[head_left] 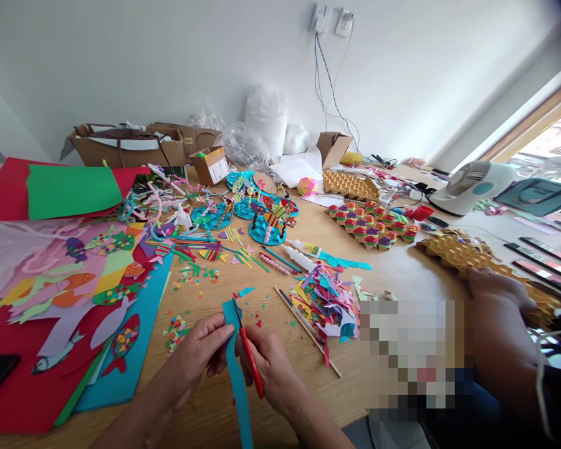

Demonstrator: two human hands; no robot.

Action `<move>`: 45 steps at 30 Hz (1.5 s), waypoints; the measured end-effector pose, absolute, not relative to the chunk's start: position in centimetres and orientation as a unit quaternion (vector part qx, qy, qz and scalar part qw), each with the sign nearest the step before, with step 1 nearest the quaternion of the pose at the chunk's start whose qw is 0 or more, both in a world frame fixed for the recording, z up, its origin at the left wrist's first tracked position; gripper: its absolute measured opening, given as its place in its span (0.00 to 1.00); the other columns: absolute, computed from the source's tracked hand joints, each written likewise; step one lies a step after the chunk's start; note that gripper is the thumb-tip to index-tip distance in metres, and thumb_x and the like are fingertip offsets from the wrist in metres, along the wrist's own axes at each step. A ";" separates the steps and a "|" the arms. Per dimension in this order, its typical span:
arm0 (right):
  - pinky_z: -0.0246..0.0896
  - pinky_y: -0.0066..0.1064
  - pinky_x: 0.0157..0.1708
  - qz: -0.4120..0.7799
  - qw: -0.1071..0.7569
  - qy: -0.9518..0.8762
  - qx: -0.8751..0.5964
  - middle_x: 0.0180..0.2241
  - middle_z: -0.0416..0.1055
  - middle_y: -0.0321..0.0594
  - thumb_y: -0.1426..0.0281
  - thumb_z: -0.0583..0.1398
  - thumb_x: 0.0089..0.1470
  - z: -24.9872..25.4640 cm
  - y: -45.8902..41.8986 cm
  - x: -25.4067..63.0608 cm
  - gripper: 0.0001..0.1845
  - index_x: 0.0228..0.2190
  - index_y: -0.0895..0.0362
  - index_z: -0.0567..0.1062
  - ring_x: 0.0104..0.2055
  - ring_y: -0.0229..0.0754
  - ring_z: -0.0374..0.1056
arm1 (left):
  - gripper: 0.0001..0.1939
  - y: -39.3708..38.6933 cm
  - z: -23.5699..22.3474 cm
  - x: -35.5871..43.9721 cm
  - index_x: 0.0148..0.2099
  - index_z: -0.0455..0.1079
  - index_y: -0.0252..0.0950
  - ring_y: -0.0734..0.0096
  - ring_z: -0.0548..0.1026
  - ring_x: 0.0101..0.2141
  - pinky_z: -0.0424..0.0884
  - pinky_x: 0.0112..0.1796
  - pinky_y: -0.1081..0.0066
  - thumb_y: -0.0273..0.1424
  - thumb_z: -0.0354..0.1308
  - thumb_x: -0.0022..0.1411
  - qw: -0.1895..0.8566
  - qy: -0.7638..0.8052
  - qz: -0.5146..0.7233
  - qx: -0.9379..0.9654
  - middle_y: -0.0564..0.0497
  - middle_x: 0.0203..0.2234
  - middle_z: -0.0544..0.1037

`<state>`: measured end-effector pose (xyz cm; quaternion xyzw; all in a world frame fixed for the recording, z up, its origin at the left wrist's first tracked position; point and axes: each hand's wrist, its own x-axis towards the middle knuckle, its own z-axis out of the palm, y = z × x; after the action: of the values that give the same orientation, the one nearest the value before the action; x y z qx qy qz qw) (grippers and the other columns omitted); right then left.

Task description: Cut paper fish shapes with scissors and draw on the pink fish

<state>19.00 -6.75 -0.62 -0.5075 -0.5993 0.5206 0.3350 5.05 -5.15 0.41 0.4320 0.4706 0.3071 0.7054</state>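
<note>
A long blue paper strip (236,380) hangs down from the fingers of my left hand (209,340), which pinches it near its upper end. In my right hand (268,358) is a pair of red-handled scissors (251,362), the blades pointing up and lying across the top of the strip. Just beyond the blades a small blue offcut (247,291) rests on the table. Tiny coloured paper bits (176,332) are scattered left of my hands. To the right lies a heap of colourful paper scraps (325,299), with thin wooden sticks (308,330) beside it.
Stacked coloured sheets (152,324) with paper fish cover the left side. Decorated blue discs (267,232), glue bottles (302,257) and painted egg-carton pieces (371,227) stand farther back. At right, another person's hand (498,287) touches a brown egg tray (453,252); a white fan (472,187) stands behind.
</note>
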 end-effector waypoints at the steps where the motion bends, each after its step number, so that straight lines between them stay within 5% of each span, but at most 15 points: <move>1: 0.48 0.22 0.19 0.521 0.333 -0.597 -0.511 0.16 0.57 0.32 0.60 0.47 0.56 -0.8 -6.8 19.0 0.20 0.18 0.57 0.63 0.19 0.33 0.55 | 0.14 -5.2 0.4 5.1 0.26 0.61 0.36 0.80 0.56 0.15 0.49 0.16 0.79 0.42 0.54 0.53 0.704 0.473 0.303 0.434 0.61 0.12 0.60; 14: 0.47 0.22 0.17 0.640 0.369 -0.472 -0.481 0.17 0.55 0.30 0.48 0.51 0.49 -0.9 -6.6 19.8 0.26 0.22 0.59 0.65 0.18 0.31 0.51 | 0.16 -4.3 1.4 4.2 0.23 0.56 0.36 0.81 0.60 0.15 0.52 0.17 0.78 0.40 0.54 0.54 0.666 0.489 0.361 0.432 0.60 0.13 0.63; 19: 0.52 0.23 0.21 0.686 0.377 -0.444 -0.436 0.23 0.64 0.33 0.59 0.62 0.40 -0.8 -7.2 19.9 0.18 0.27 0.59 0.66 0.22 0.31 0.56 | 0.16 -3.5 1.8 3.7 0.22 0.55 0.37 0.80 0.62 0.16 0.54 0.17 0.79 0.39 0.55 0.53 0.639 0.499 0.399 0.429 0.59 0.13 0.66; 23: 0.50 0.22 0.18 0.681 0.373 -0.426 -0.464 0.17 0.63 0.30 0.66 0.60 0.39 -0.4 -7.4 19.6 0.11 0.23 0.58 0.64 0.18 0.30 0.55 | 0.16 -3.3 1.9 3.6 0.22 0.56 0.37 0.79 0.63 0.16 0.55 0.16 0.79 0.39 0.56 0.53 0.630 0.500 0.419 0.423 0.59 0.13 0.66; 45: 0.49 0.22 0.15 0.668 0.390 -0.415 -0.479 0.13 0.62 0.29 0.59 0.60 0.40 0.1 -6.1 19.4 0.15 0.21 0.58 0.64 0.14 0.30 0.55 | 0.13 -3.5 1.8 3.6 0.24 0.62 0.36 0.75 0.64 0.20 0.60 0.20 0.76 0.40 0.52 0.54 0.594 0.488 0.390 0.507 0.56 0.16 0.68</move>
<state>19.43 -6.09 0.10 -0.4794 -0.4147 0.6678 0.3902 3.62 -3.51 1.83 0.5072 0.4882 0.3901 0.5935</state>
